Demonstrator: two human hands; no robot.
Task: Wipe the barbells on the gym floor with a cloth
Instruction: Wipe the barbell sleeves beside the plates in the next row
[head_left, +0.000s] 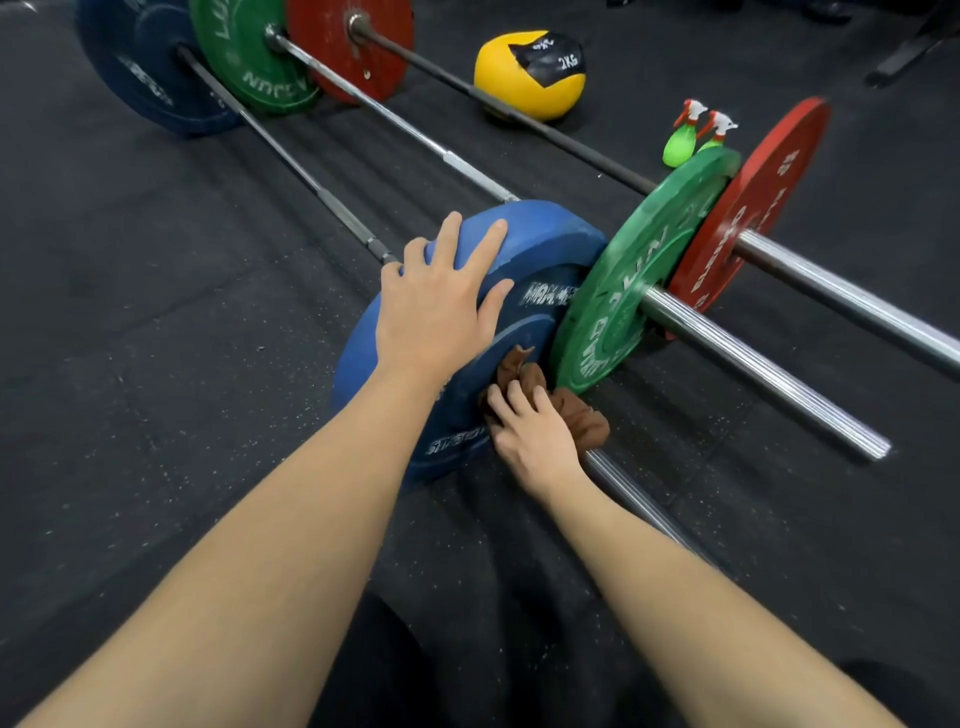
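Barbells (457, 161) lie side by side on the floor (156, 364) in the head view. Left hand (436, 306) rests flat, fingers spread, on the rim of the blue plate (550, 239), likely to steady it against rolling. Right hand (535, 436) curls round the bunched cloth (584, 421), pressing it to that plate's face beside the sleeve, where wiping seems under way.
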